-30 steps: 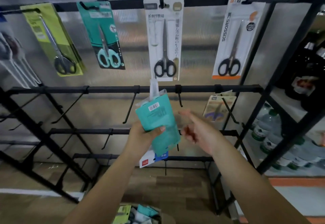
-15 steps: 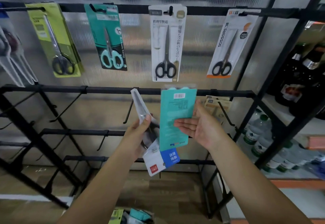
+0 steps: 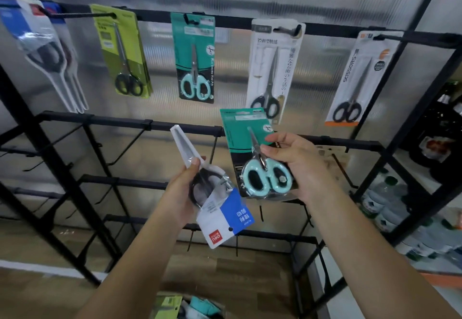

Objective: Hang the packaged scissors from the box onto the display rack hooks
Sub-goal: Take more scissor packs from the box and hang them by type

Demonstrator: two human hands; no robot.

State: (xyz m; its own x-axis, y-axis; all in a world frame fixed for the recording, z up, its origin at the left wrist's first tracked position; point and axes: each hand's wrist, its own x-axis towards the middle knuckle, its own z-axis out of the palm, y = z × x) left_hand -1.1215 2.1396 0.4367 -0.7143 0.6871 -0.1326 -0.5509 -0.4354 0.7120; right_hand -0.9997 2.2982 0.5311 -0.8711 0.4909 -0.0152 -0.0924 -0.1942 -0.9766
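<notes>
Now, your display rack [image 3: 275, 28] fills the view, its top rail carrying five packs on hooks, among them a matching teal pack [image 3: 194, 56]; the lower rails' hooks look mostly bare. Down at the bottom edge sits the box [image 3: 190, 306] with more packs in it. Your right hand [image 3: 297, 166] has thumb and fingers curled round the teal carded scissors [image 3: 252, 153], held upright in front of the second rail. That card looks stiff and light; the weight sits low at the handles, so I'd pinch it nearer the top edge to steer its hang hole, which is too blurred to see. Your left hand [image 3: 182, 193] grips the white sleeved scissors [image 3: 212, 193] upside down, blue header card dangling. That plastic looks slick and floppy, so hold the scissors' body.
</notes>
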